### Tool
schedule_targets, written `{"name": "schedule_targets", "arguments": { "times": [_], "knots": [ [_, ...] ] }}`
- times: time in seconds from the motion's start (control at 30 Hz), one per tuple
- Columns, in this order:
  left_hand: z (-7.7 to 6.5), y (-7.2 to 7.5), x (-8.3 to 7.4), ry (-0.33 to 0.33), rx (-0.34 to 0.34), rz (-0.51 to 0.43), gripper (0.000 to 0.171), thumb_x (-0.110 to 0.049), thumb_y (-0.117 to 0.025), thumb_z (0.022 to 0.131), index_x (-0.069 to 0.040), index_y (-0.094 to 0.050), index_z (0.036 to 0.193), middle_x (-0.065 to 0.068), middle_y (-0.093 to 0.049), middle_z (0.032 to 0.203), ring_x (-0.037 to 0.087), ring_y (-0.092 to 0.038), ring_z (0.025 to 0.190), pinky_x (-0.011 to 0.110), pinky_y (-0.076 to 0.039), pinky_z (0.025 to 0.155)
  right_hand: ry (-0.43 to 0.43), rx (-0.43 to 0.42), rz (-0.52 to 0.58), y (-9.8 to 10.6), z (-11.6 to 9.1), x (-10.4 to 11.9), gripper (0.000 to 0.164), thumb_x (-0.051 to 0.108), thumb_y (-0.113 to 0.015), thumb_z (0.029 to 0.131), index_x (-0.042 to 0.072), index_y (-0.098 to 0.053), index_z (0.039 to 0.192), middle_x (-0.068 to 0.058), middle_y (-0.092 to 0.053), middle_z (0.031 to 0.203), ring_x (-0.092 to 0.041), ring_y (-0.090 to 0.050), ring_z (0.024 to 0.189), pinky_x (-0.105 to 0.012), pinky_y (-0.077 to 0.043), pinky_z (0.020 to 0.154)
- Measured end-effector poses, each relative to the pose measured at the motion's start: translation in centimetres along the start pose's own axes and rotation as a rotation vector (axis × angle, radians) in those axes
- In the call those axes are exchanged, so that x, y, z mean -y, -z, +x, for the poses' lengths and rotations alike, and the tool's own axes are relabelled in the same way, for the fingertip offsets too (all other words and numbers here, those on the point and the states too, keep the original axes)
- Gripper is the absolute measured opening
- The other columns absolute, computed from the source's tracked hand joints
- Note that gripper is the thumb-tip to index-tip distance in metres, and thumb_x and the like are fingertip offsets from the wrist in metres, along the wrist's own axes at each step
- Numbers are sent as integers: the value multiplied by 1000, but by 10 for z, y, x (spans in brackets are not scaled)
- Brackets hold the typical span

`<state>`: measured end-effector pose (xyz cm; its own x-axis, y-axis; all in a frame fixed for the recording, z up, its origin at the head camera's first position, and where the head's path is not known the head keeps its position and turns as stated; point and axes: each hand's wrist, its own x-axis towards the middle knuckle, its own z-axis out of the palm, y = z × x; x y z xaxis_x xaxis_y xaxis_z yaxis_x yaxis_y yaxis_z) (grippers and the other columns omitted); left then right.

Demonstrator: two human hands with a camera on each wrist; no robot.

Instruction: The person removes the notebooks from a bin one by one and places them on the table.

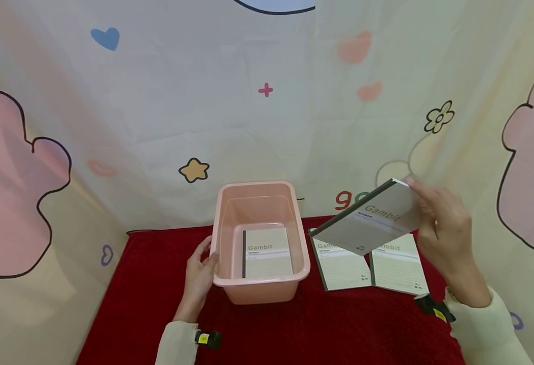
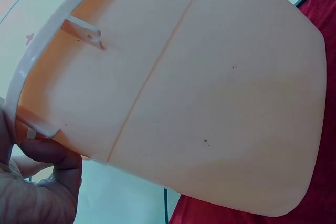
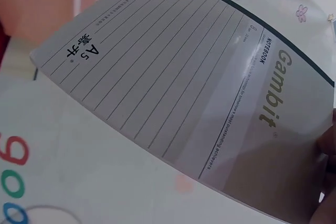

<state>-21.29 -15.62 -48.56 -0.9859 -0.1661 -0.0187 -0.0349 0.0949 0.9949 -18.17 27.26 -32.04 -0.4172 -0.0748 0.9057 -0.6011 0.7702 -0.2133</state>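
Observation:
A pink plastic tub [image 1: 262, 292] stands on the red cloth, and my left hand [image 1: 198, 279] grips its rim on the left side. In the left wrist view the tub's outer wall [image 2: 210, 87] fills most of the picture, with the thumb and fingers at the rim. Inside the tub lies a Gambit notebook [image 1: 268, 253] with a dark spine. My right hand [image 1: 447, 228] pinches another notebook [image 1: 376, 215] by its top edge, holding it tilted in the air. Beneath it, two more notebooks, a left one [image 1: 342, 268] and a right one [image 1: 399, 266], lie on the cloth.
The red cloth [image 1: 157, 284] covers the table. A pale curtain [image 1: 230, 116] printed with hearts, a star and clouds hangs close behind and to both sides. A dark band with a yellow label [image 1: 208, 338] sits at the left wrist, a similar one [image 1: 435, 308] at the right.

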Motion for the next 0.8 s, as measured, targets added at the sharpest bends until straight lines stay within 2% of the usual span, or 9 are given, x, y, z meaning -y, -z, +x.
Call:
{"name": "schedule_targets", "arguments": {
  "times": [0.1, 0.23, 0.3, 0.4, 0.5, 0.57, 0.7, 0.8],
  "knots": [
    [0, 0, -2, 2, 6, 1, 50, -17, -50, 101, -18, -39, 149, 11, -50, 135, 28, -60, 116, 37, -56, 90, -32, 9, -4, 3, -15, -9, 44, -10, -44, 84, 0, -67, 119, -25, -65, 95, -5, -47, 89, -13, -30, 79],
    [-2, 0, -2, 9, 0, 5, 50, -17, -51, 100, -19, -40, 149, 10, -51, 135, 31, -60, 118, 45, -55, 94, -58, 26, -15, 3, -31, -22, 45, -13, -45, 82, 1, -69, 118, -24, -66, 91, 9, -38, 94, -22, -32, 74],
    [-2, 0, -2, 14, -6, 7, 50, -17, -51, 100, -19, -40, 149, 10, -51, 134, 31, -60, 118, 47, -54, 95, -57, 35, -18, 1, -37, -29, 46, -14, -45, 80, 1, -70, 116, -23, -67, 90, 8, -40, 91, -27, -33, 74],
    [-1, 0, -1, 6, -8, 8, 50, -16, -51, 100, -19, -40, 148, 10, -51, 135, 33, -59, 119, 45, -55, 94, -66, 79, -50, -2, -42, -37, 51, -13, -42, 78, 4, -70, 117, -20, -68, 92, -6, -48, 84, -30, -34, 72],
    [0, 0, -1, -5, -6, 3, 49, -15, -51, 100, -18, -40, 148, 11, -51, 135, 34, -59, 118, 43, -56, 92, -75, 165, -81, -7, -45, -43, 53, -12, -42, 79, 7, -69, 121, -18, -70, 98, -23, -53, 82, -30, -36, 70],
    [0, 0, -1, -7, -10, 5, 49, -15, -51, 100, -18, -41, 148, 10, -51, 134, 33, -60, 117, 41, -57, 90, -61, 234, -98, -13, -46, -47, 51, -11, -45, 80, 8, -68, 122, -18, -70, 101, -28, -56, 82, -31, -37, 70],
    [0, 0, -1, 7, -17, 18, 49, -17, -51, 100, -20, -41, 148, 8, -52, 132, 27, -62, 113, 39, -58, 88, -7, 372, -109, -31, -52, -56, 45, -10, -49, 84, 7, -68, 120, -15, -72, 100, -26, -57, 79, -38, -42, 67],
    [0, 0, -1, 13, -18, 15, 49, -18, -51, 100, -21, -40, 148, 8, -51, 132, 29, -61, 115, 44, -56, 91, -3, 491, -104, -46, -58, -61, 43, -8, -52, 87, 11, -67, 123, -10, -71, 97, -20, -53, 76, -36, -43, 66]
  ]
}}
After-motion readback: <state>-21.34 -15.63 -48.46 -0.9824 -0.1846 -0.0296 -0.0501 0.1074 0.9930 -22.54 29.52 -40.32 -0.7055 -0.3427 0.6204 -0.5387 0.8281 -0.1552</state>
